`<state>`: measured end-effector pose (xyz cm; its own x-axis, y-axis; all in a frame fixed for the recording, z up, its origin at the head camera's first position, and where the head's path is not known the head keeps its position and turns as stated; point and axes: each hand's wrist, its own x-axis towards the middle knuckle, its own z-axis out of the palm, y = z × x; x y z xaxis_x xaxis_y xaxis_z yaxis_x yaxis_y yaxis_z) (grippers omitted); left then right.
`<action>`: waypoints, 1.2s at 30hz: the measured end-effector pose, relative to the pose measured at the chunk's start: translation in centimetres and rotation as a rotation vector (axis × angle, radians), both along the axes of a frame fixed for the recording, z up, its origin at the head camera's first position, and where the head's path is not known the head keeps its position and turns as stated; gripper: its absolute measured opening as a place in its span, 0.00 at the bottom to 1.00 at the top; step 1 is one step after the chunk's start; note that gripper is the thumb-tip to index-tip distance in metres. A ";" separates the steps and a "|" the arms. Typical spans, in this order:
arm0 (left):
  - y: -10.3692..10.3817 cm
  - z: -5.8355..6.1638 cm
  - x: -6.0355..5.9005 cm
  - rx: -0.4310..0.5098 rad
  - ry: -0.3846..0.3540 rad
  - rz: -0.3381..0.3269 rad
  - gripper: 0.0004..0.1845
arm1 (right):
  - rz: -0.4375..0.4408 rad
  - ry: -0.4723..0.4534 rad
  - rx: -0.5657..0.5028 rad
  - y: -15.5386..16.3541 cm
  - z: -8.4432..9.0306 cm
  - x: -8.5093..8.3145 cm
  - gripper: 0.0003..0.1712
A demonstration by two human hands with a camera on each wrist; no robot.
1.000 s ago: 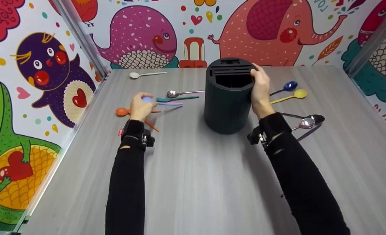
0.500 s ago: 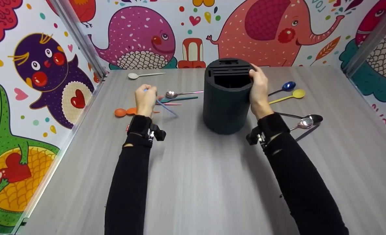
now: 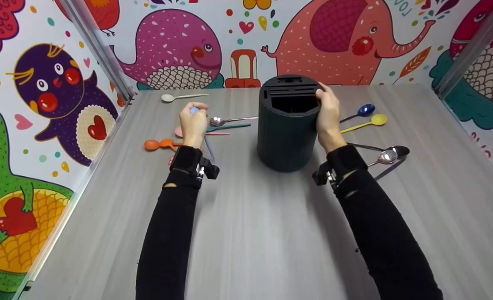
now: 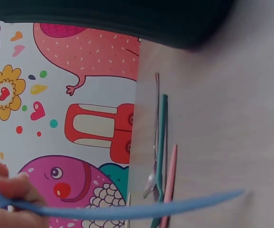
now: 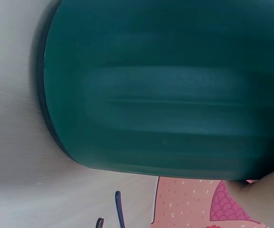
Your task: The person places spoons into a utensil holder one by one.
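Observation:
My left hand (image 3: pixel 193 125) grips a blue spoon (image 4: pixel 141 211) by its bowl end, the handle hanging down toward the table. Below and around that hand lie a pink spoon (image 3: pixel 178 131), a teal spoon (image 3: pixel 231 126) and a metal spoon (image 3: pixel 218 121). Orange spoons (image 3: pixel 151 144) are just to its left, partly covered by the wrist. My right hand (image 3: pixel 329 116) holds the right side of a dark green cylindrical utensil holder (image 3: pixel 287 141), thumb at the rim. The holder stands upright, with slots and a wide opening (image 3: pixel 294 103) on top.
A white spoon (image 3: pixel 168 98) lies at the back left. Right of the holder are a dark blue spoon (image 3: pixel 366 110), a yellow spoon (image 3: pixel 378 120), a metal spoon (image 3: pixel 387 156) and a black spoon (image 3: pixel 402 151). Printed walls (image 3: pixel 246 37) bound the table (image 3: pixel 250 233).
My left hand has lifted the blue spoon off the table and moved a little right, its handle swinging from sideways to downward. The right hand stays on the utensil holder.

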<state>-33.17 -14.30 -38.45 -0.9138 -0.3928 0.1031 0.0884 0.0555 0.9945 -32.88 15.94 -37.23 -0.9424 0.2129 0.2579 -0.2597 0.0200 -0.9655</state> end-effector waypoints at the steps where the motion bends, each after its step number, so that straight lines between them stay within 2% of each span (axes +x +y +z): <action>1: 0.0 0.0 0.0 0.000 0.005 -0.008 0.10 | -0.001 0.006 0.000 0.0 -0.1 0.0 0.27; 7: -0.2 -0.4 0.0 0.066 0.067 -0.094 0.16 | -0.001 0.027 0.001 0.0 -0.3 -0.1 0.27; 12: -0.1 -0.4 0.0 0.075 0.122 -0.049 0.22 | 0.007 0.023 -0.014 -0.2 -0.4 0.0 0.27; 17: 0.3 0.0 0.1 0.057 0.106 -0.002 0.27 | 0.005 0.015 -0.017 -0.2 -0.5 0.1 0.27; 25: 1.0 0.7 0.0 0.058 0.105 -0.034 0.26 | 0.003 0.029 0.001 -0.1 -0.4 0.1 0.27; 30: 1.9 2.1 0.0 -0.009 0.123 -0.028 0.26 | 0.004 0.032 0.005 0.1 -0.3 0.0 0.27; 36: 3.3 5.4 0.3 -0.013 0.175 -0.092 0.27 | 0.005 0.024 0.019 0.2 0.0 0.1 0.28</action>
